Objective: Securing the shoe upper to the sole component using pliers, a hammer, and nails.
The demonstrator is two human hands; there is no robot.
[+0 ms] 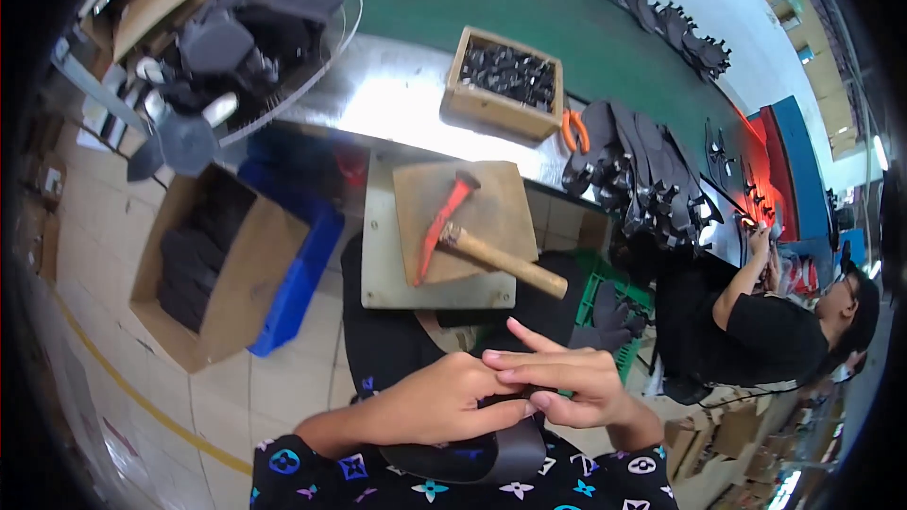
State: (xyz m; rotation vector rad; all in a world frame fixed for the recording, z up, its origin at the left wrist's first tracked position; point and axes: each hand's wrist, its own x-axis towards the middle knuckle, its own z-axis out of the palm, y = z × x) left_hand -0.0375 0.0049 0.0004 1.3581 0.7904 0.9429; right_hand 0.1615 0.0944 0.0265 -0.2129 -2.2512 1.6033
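In the head view, the person's patterned shirt is filling the lower edge. Just above it, a dark curved piece is sitting beneath the two hands at lower centre. The left hand is curling its fingers inward, its thumb lying over the piece; the right hand is holding its fingers spread, some of them touching the left hand. Their overlap is hiding the grip, so whether either is clasping the piece cannot be told.

At mid-frame, a hammer with a wooden handle and red head is lying across a tan board, which is resting on a pale plate. In the upper centre, a wooden box is holding small black parts, with orange-handled pliers lying just beside it. Dark pieces are piling up right of the pliers. At left, a cardboard box is standing against a blue crate. At right, a co-worker is reaching toward the bench.
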